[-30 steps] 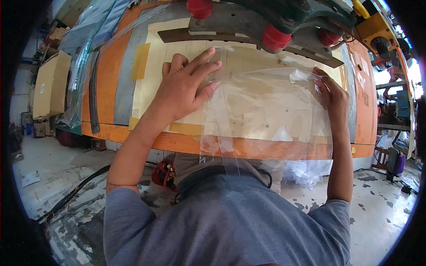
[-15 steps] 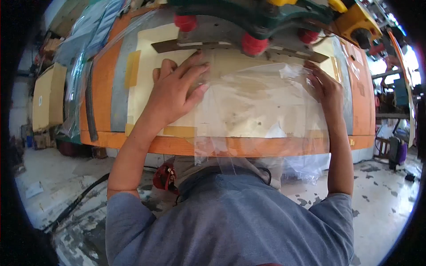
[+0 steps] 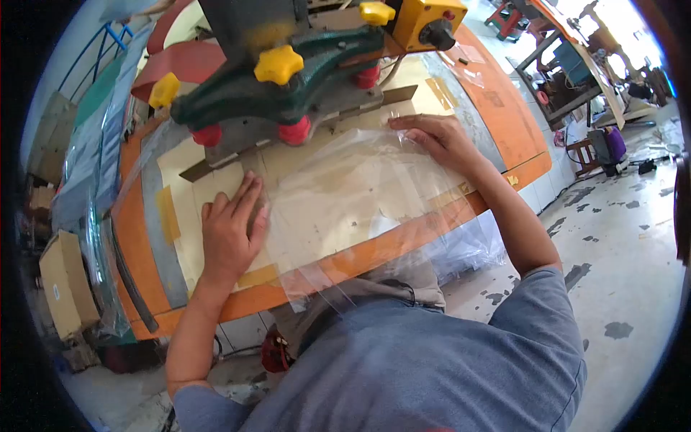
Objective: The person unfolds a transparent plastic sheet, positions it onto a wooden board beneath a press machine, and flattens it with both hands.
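A clear plastic sheet [image 3: 338, 194] lies over the cream-coloured work surface [image 3: 188, 162], its near edge hanging past the table's orange front edge. My left hand [image 3: 234, 230] rests flat at the sheet's left side, fingers stretched out and pointing towards the metal bar [image 3: 248, 150] of the machine. At the sheet's far right corner, my right hand [image 3: 435, 140] has its fingers closed together on the plastic, close to the bar. The fingertips partly hide that corner.
Above the bar stands a dark green machine head [image 3: 245, 104] with yellow knobs [image 3: 279, 65] and red cushions [image 3: 294, 129]. A yellow control box [image 3: 430, 25] sits to its right. More clear plastic [image 3: 471, 248] hangs below the front edge. A cardboard box [image 3: 68, 284] stands at left.
My view has turned, so the table and machine appear tilted and more of the machine head shows. Both hands stay at the sheet's sides; my left fingers now lie closer together.
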The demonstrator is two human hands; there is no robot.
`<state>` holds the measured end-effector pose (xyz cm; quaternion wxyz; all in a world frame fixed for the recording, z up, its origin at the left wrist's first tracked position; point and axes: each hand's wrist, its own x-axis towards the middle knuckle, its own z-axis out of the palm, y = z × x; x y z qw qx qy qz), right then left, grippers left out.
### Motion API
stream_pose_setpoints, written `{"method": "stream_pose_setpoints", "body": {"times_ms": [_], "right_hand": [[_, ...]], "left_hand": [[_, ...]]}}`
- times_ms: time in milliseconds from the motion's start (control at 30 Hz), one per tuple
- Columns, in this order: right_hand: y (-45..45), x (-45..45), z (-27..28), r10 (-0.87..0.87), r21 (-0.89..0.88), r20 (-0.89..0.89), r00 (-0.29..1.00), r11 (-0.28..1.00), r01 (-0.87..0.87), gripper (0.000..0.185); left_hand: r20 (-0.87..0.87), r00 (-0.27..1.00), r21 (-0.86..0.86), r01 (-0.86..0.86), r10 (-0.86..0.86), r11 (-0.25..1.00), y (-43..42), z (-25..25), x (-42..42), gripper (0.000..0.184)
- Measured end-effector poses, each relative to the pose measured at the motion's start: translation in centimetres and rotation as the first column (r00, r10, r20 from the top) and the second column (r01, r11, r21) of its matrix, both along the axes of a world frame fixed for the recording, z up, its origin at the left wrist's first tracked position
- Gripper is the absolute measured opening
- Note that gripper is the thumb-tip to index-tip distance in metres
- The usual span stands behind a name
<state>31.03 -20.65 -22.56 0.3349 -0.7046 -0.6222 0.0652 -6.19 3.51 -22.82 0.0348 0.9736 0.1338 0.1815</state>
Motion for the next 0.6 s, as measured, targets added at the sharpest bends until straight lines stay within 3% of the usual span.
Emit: {"method": "stream_pose_setpoints", "body": {"times_ms": [33,100,267,367,400,500,600], "right_hand": [[-0.1,0.1,0.4,-0.012,0.010,0.013,1.000,1.000,0.012,0.031],[-0.3,-0.2,1.5,-0.033,-0.154,-0.034,0.999,0.988,0.027,0.034],[-0.8,-2.3,3.1,-0.062,-0.249,0.070,0.996,0.965,0.078,0.044],[-0.8,-4.3,3.7,-0.146,-0.262,0.108,0.983,0.950,0.169,0.043],[-0.8,-4.8,4.2,-0.183,-0.270,0.045,0.982,0.944,0.188,0.041],[-1.1,-4.4,1.9,-0.171,-0.136,0.020,0.985,0.976,0.172,0.039],[-1.4,-4.9,1.7,-0.201,-0.114,-0.011,0.979,0.973,0.199,0.039]], "left_hand": [[0.013,1.000,0.010,0.012,-0.012,1.000,0.3,0.3,-0.1,0.052],[-0.131,0.991,-0.083,0.022,-0.033,0.996,0.7,0.9,-0.3,0.057],[-0.103,0.992,-0.151,0.054,-0.070,0.987,1.2,0.1,-0.8,0.063],[-0.093,0.993,-0.153,0.060,-0.074,0.986,1.2,0.1,-0.8,0.064],[-0.084,0.994,-0.155,0.063,-0.077,0.986,1.3,0.0,-0.9,0.064],[-0.048,0.994,-0.180,0.090,-0.100,0.980,1.5,-0.1,-0.9,0.063],[-0.037,0.993,-0.196,0.104,-0.114,0.975,1.7,0.0,-0.9,0.061]]}}
